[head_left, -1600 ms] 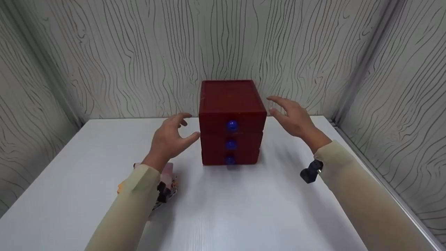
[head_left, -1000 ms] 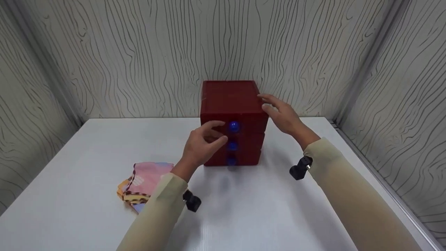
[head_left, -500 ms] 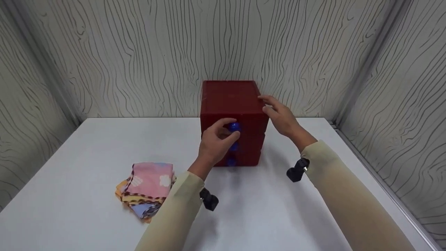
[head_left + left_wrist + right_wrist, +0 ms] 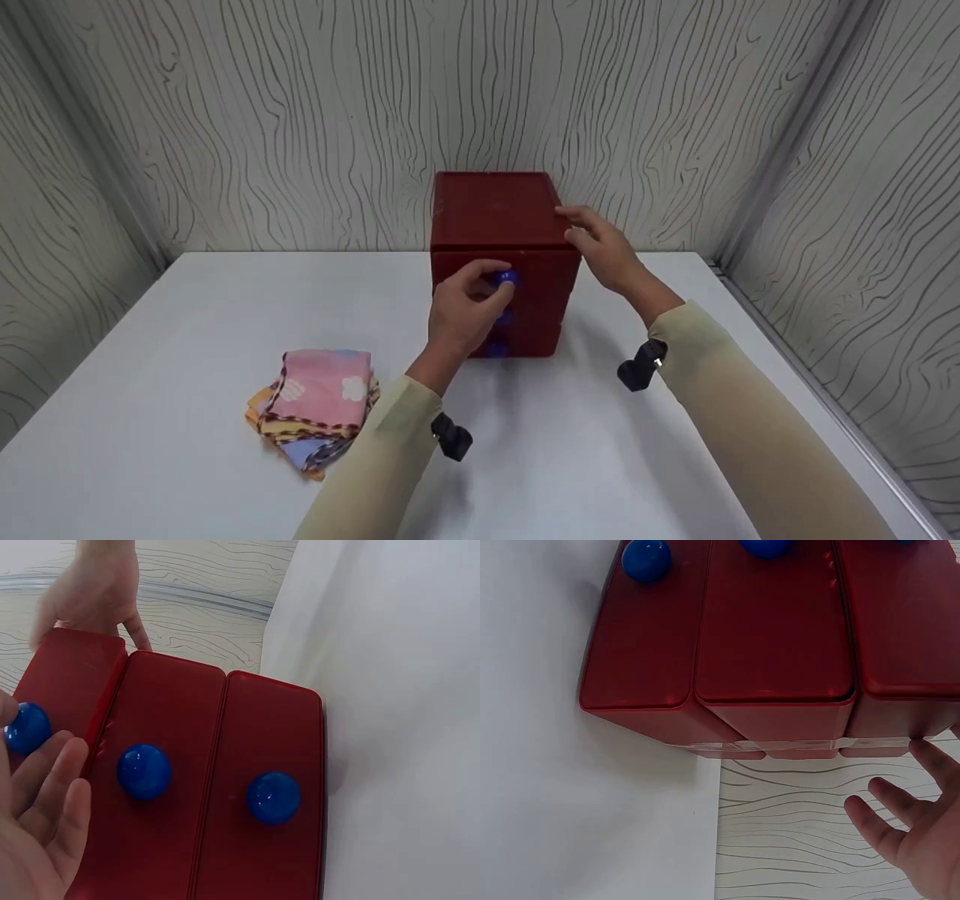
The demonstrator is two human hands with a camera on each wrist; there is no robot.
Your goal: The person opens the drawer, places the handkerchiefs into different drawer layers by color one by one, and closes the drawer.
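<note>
A dark red drawer cabinet (image 4: 491, 210) with three stacked drawers stands on the white table. My left hand (image 4: 459, 313) pinches the top drawer's round blue knob (image 4: 30, 729) between thumb and index finger; its other fingers extend below the knob in the left wrist view. The top drawer (image 4: 911, 622) juts a little ahead of the cabinet's top. My right hand (image 4: 609, 253) rests at the cabinet's upper right edge, fingers fairly straight. The middle knob (image 4: 144, 772) and bottom knob (image 4: 274, 798) show fully in the left wrist view.
A stack of folded patterned cloths (image 4: 322, 386), pink on top, lies on the table (image 4: 202, 322) left of the cabinet. A wood-grain patterned wall (image 4: 315, 127) rises behind, with side walls at left and right. Clear tape (image 4: 795, 744) runs along the cabinet's side.
My left hand has moved right from beside the cabinet to the top knob and gripped it. The top drawer has come slightly forward. My right hand has moved in to the cabinet's edge.
</note>
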